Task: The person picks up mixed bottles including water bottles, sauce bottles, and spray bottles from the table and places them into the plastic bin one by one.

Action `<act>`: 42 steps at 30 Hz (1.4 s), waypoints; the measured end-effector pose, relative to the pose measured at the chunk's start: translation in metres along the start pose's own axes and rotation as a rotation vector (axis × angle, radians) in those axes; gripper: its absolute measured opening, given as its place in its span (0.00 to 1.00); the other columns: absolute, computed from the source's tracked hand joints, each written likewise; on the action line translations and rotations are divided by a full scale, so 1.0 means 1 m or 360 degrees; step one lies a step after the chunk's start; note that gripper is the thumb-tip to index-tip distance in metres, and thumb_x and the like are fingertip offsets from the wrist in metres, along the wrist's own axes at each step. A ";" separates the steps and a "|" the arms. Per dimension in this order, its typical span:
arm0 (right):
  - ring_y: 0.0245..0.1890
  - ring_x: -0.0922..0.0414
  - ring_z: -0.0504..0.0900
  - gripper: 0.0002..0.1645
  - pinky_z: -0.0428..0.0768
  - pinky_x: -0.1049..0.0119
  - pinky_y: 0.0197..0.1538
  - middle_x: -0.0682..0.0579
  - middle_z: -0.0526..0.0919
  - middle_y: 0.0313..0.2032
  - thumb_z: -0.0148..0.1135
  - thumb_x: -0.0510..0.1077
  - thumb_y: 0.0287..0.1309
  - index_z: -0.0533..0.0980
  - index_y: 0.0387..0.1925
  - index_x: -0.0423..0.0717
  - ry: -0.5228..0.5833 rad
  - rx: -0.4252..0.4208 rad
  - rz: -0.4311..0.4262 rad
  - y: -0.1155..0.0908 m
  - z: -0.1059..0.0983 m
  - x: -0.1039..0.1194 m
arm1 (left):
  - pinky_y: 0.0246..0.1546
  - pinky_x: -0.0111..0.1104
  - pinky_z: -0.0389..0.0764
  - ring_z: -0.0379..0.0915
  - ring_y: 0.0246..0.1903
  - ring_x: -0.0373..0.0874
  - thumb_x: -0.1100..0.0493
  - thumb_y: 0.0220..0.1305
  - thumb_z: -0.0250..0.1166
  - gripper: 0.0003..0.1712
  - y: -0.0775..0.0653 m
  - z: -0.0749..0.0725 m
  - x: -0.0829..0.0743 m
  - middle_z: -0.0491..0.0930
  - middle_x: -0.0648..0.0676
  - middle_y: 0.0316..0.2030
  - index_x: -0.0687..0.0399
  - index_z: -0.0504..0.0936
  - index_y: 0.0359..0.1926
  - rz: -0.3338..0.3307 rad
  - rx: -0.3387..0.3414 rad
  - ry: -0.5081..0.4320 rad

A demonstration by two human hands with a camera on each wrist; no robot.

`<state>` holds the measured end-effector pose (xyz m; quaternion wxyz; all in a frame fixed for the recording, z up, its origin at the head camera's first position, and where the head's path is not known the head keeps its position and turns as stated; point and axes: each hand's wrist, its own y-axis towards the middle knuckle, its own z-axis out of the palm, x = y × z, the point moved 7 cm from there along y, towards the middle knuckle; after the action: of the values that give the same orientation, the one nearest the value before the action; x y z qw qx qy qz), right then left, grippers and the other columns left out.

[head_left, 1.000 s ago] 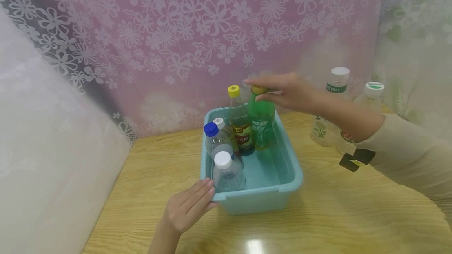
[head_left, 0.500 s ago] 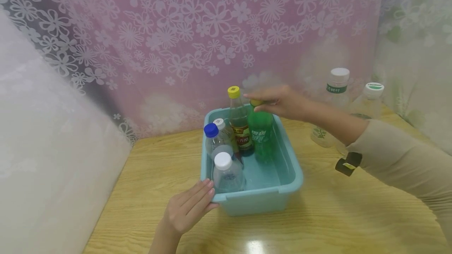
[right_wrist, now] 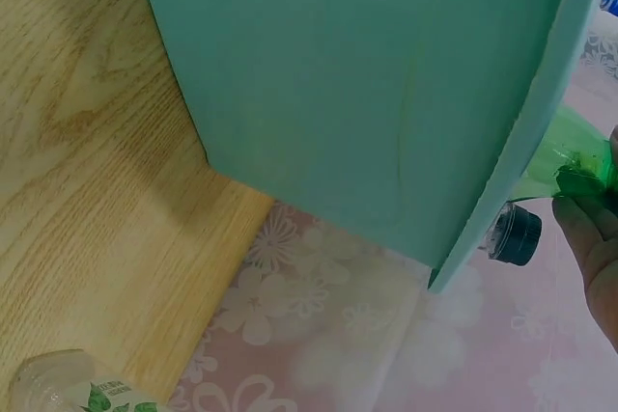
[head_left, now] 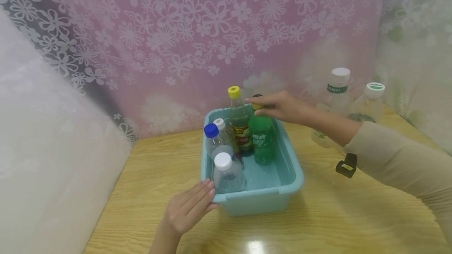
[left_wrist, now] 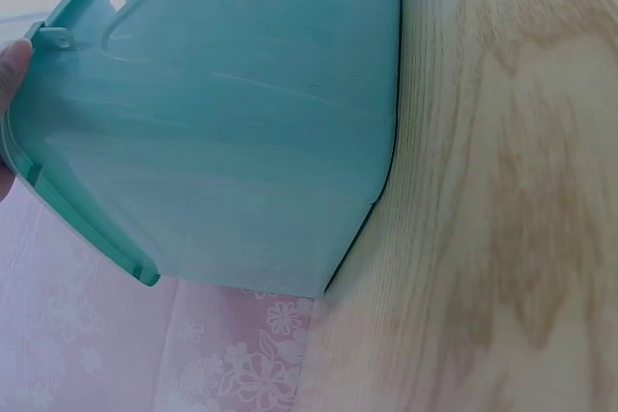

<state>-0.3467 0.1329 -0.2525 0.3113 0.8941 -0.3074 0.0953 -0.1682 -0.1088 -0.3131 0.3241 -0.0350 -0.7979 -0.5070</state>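
Observation:
My right hand [head_left: 284, 107] holds a green plastic bottle [head_left: 260, 138] by its yellow-capped top. The bottle stands upright inside a light blue plastic bin [head_left: 256, 203], beside a glass vinegar bottle [head_left: 241, 122] with a yellow cap. Behind it, a dark-capped bottle [right_wrist: 517, 235] shows at the rim in the right wrist view. Along the bin's left side are a white-capped bottle [head_left: 224, 126], a blue-capped bottle [head_left: 213, 140] and, at the front, a clear bottle [head_left: 228, 177] with a white cap. My left hand [head_left: 187, 209] grips the bin's front left corner, fingers over the rim.
Right of the bin, partly behind my right forearm, stand a tall clear bottle [head_left: 339, 89] with a green neck band and another clear bottle [head_left: 372, 99] with a white cap. A flowered curtain [head_left: 176, 69] hangs behind the wooden table [head_left: 148, 179].
My right hand has lowered with the green bottle, which now sits deeper in the bin. A dark cap has come into sight behind that hand. The left hand stays on the corner.

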 end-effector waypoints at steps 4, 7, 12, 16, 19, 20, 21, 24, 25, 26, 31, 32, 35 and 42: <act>0.54 0.49 0.79 0.27 0.82 0.54 0.54 0.45 0.78 0.55 0.65 0.41 0.57 0.73 0.60 0.49 0.0001 0.0037 0.0136 0.002 0.002 -0.005 | 0.29 0.29 0.87 0.85 0.29 0.48 0.58 0.61 0.64 0.13 -0.001 -0.001 0.000 0.86 0.61 0.29 0.68 0.84 0.34 0.0001 -0.0009 0.0006; 0.54 0.49 0.79 0.28 0.82 0.54 0.54 0.45 0.78 0.57 0.64 0.45 0.58 0.72 0.61 0.50 0.0076 0.0058 0.0274 0.003 0.004 -0.012 | 0.28 0.29 0.87 0.85 0.29 0.48 0.58 0.61 0.65 0.13 -0.002 -0.001 0.000 0.86 0.61 0.30 0.68 0.84 0.34 0.0001 -0.0018 0.0010; 0.55 0.51 0.78 0.29 0.81 0.53 0.55 0.48 0.76 0.58 0.65 0.48 0.57 0.72 0.61 0.53 0.0321 0.0063 0.0589 -0.001 0.005 -0.032 | 0.29 0.29 0.87 0.85 0.29 0.48 0.58 0.61 0.65 0.14 -0.002 0.000 0.000 0.86 0.61 0.30 0.68 0.84 0.35 -0.0012 -0.0011 -0.0003; 0.58 0.49 0.75 0.30 0.79 0.51 0.58 0.48 0.75 0.60 0.68 0.48 0.55 0.73 0.61 0.54 0.0385 0.0057 0.0694 -0.003 0.002 -0.038 | 0.29 0.29 0.87 0.85 0.28 0.48 0.58 0.61 0.64 0.13 0.000 0.001 0.000 0.86 0.61 0.29 0.68 0.85 0.35 -0.0021 0.0003 -0.0021; 0.58 0.47 0.75 0.31 0.79 0.50 0.58 0.47 0.75 0.60 0.69 0.47 0.54 0.73 0.60 0.53 0.0418 0.0051 0.0700 -0.003 0.001 -0.037 | 0.29 0.30 0.87 0.85 0.28 0.48 0.58 0.61 0.65 0.13 0.000 0.001 0.001 0.86 0.61 0.29 0.68 0.85 0.35 -0.0017 0.0000 -0.0020; 0.58 0.46 0.75 0.31 0.78 0.50 0.58 0.47 0.75 0.60 0.69 0.46 0.54 0.73 0.60 0.52 0.0428 0.0048 0.0695 -0.003 0.001 -0.036 | 0.29 0.30 0.87 0.85 0.27 0.48 0.58 0.61 0.65 0.13 0.000 0.001 0.001 0.86 0.61 0.29 0.68 0.85 0.34 -0.0017 -0.0003 -0.0020; 0.58 0.45 0.75 0.31 0.78 0.49 0.59 0.46 0.75 0.60 0.69 0.46 0.54 0.73 0.60 0.52 0.0438 0.0045 0.0686 -0.003 0.000 -0.035 | 0.29 0.30 0.87 0.85 0.27 0.48 0.58 0.61 0.65 0.13 0.001 0.001 0.001 0.86 0.61 0.28 0.68 0.85 0.34 -0.0018 -0.0006 -0.0020; 0.58 0.44 0.75 0.32 0.78 0.49 0.59 0.45 0.74 0.60 0.69 0.44 0.53 0.72 0.61 0.51 0.0444 0.0044 0.0674 -0.003 0.000 -0.034 | 0.28 0.30 0.87 0.84 0.27 0.48 0.58 0.61 0.65 0.13 0.001 0.001 0.001 0.85 0.61 0.28 0.68 0.85 0.34 -0.0014 -0.0018 -0.0017; 0.58 0.44 0.75 0.33 0.78 0.50 0.59 0.45 0.74 0.60 0.70 0.44 0.53 0.72 0.61 0.51 0.0437 0.0047 0.0673 -0.003 0.000 -0.034 | 0.28 0.30 0.87 0.84 0.26 0.48 0.58 0.61 0.65 0.13 0.002 0.001 0.001 0.85 0.61 0.28 0.68 0.85 0.34 -0.0014 -0.0024 -0.0021; 0.59 0.44 0.75 0.33 0.78 0.50 0.59 0.45 0.73 0.61 0.70 0.45 0.52 0.72 0.61 0.51 0.0424 0.0051 0.0676 -0.003 0.000 -0.034 | 0.28 0.30 0.87 0.84 0.26 0.48 0.58 0.61 0.65 0.13 0.002 0.001 0.001 0.85 0.61 0.27 0.68 0.85 0.33 -0.0011 -0.0031 -0.0023; 0.61 0.44 0.72 0.37 0.76 0.49 0.61 0.46 0.71 0.63 0.71 0.46 0.50 0.69 0.63 0.52 0.0390 0.0053 0.0649 -0.003 -0.002 -0.036 | 0.27 0.29 0.87 0.84 0.25 0.48 0.59 0.61 0.65 0.13 0.005 0.001 0.001 0.85 0.61 0.26 0.68 0.84 0.33 0.0006 -0.0044 -0.0035; 0.61 0.44 0.72 0.38 0.76 0.49 0.61 0.46 0.71 0.63 0.71 0.47 0.50 0.69 0.64 0.52 0.0378 0.0047 0.0646 -0.003 -0.003 -0.036 | 0.27 0.29 0.87 0.84 0.25 0.48 0.59 0.61 0.65 0.13 0.005 0.001 0.001 0.85 0.61 0.26 0.68 0.84 0.33 0.0007 -0.0041 -0.0037; 0.61 0.46 0.73 0.39 0.76 0.51 0.61 0.46 0.71 0.63 0.70 0.48 0.51 0.68 0.65 0.52 0.0367 0.0001 0.0614 -0.003 -0.008 -0.033 | 0.28 0.29 0.87 0.84 0.26 0.48 0.59 0.61 0.64 0.13 0.005 0.001 0.001 0.85 0.61 0.27 0.68 0.84 0.33 -0.0005 -0.0032 -0.0048; 0.58 0.47 0.76 0.35 0.78 0.51 0.59 0.44 0.74 0.59 0.69 0.46 0.53 0.70 0.62 0.47 0.0307 -0.0110 0.0483 -0.003 -0.021 -0.020 | 0.28 0.30 0.87 0.85 0.27 0.48 0.59 0.61 0.65 0.13 0.001 0.001 0.001 0.85 0.62 0.28 0.68 0.84 0.34 -0.0019 -0.0034 -0.0055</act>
<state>-0.3605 0.1573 -0.2450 0.3520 0.8130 -0.4106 0.2158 -0.1690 -0.1077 -0.3120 0.3066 -0.0424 -0.7982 -0.5168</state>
